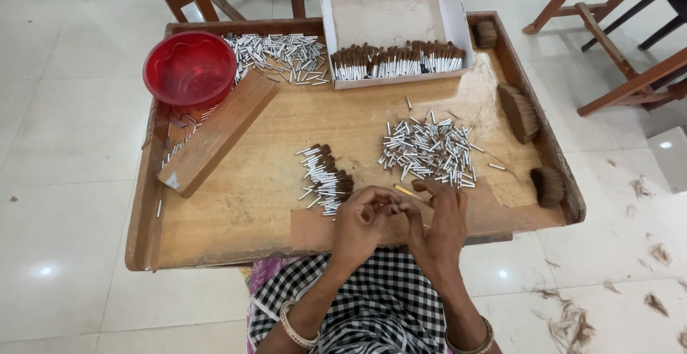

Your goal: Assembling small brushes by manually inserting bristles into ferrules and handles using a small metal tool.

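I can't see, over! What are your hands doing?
Left hand and right hand together, pinching a thin yellow stick. Metal tube pile just ahead. Nothing blocking.

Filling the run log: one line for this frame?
left hand: pinching small piece with right hand | thin yellow stick: between fingers | loose silver metal tubes: ahead | wooden tray: under hands

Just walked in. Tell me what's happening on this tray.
A person sits at a wooden tray, both hands together at its near edge. The left hand and right hand pinch something small between the fingertips, beside a thin yellow stick. Near them lie a pile of small metal tubes and a row of tubes with brown bristles. A white box holds more.
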